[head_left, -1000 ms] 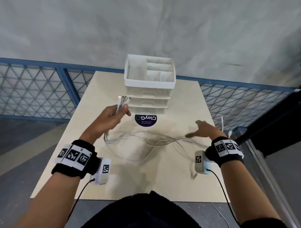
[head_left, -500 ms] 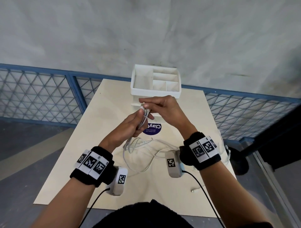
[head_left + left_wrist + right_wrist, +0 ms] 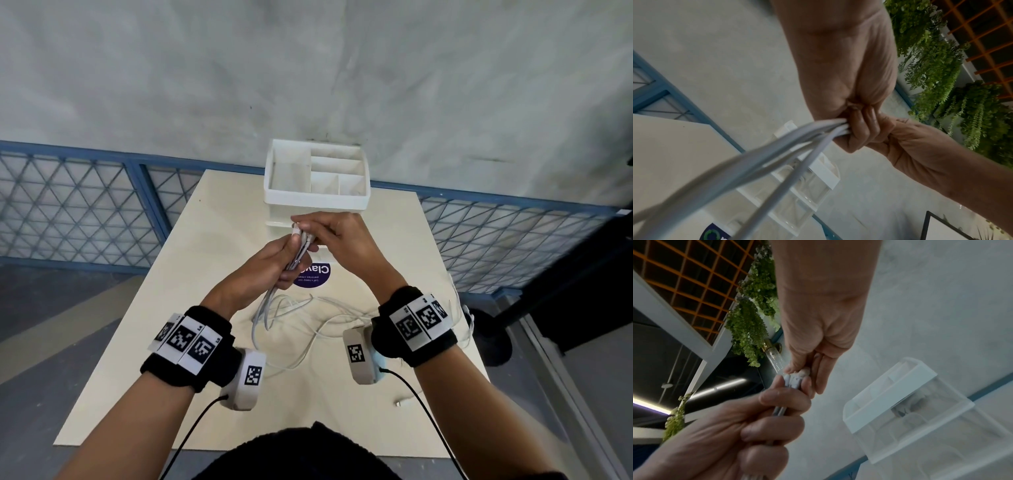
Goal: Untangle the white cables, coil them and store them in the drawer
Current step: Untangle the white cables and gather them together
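Note:
My left hand (image 3: 274, 260) is raised over the table and grips a bundle of white cables (image 3: 297, 255) near their plug ends, fingers curled round them. My right hand (image 3: 329, 233) meets it from the right and pinches the plug tips (image 3: 795, 379) with thumb and fingers. From the left fist (image 3: 851, 129) the cables (image 3: 760, 164) hang down to a loose tangle (image 3: 308, 318) on the table. The white drawer unit (image 3: 317, 181) stands at the far end of the table, right behind my hands, its top tray divided into compartments.
The beige table (image 3: 144, 359) has a round purple sticker (image 3: 313, 275) under my hands. One cable end (image 3: 406, 402) lies near the front right, another strand (image 3: 464, 318) at the right edge. A blue mesh railing (image 3: 68, 209) runs behind the table.
My right hand came off the table and up to the plug ends held by my left hand. Both hands now sit a little higher and closer to the drawer unit.

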